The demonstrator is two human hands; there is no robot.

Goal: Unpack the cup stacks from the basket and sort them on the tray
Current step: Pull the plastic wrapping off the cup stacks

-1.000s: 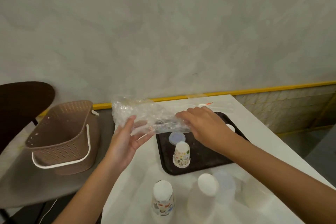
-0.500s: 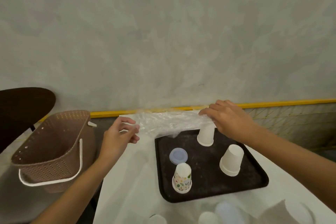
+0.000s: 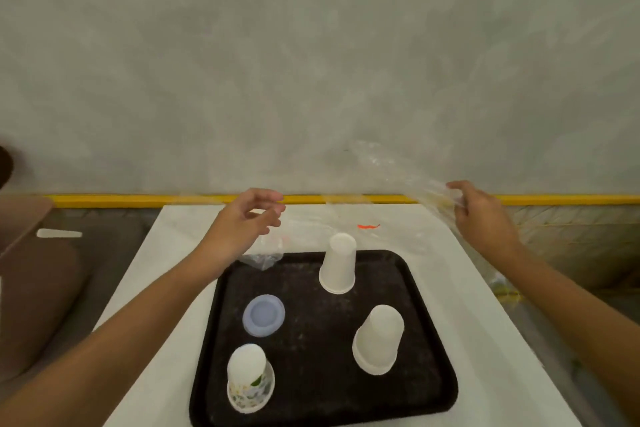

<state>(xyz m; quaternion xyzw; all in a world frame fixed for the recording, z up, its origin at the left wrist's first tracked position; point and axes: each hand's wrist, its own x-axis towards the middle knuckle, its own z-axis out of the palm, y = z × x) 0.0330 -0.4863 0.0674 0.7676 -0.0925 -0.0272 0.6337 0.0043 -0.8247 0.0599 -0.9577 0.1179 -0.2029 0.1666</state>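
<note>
On the white table (image 3: 162, 315) lies a black tray (image 3: 311, 343). Upside down on it stand two white cups, one at the back (image 3: 338, 262) and one at the right (image 3: 379, 338), and a flower-patterned cup (image 3: 250, 378) at the front left. A pale blue round lid (image 3: 264, 315) lies between them. My right hand (image 3: 481, 218) pinches a clear plastic wrapper (image 3: 408, 180), held up beyond the table's right edge. Over the tray's back left corner hovers my left hand (image 3: 239, 222), its fingers loosely curled and apart, holding nothing. The brown basket (image 3: 20, 253) is cut off at the left edge.
A grey wall with a yellow strip (image 3: 138, 199) runs right behind the table. A small red mark (image 3: 369, 226) is on the tabletop behind the tray. The basket's white handle (image 3: 59, 233) points towards the table. The floor lies beyond the table's right edge.
My right hand has swung the wrapper up and to the right, off the table. My left hand has let go of its end. The view has shifted right and down.
</note>
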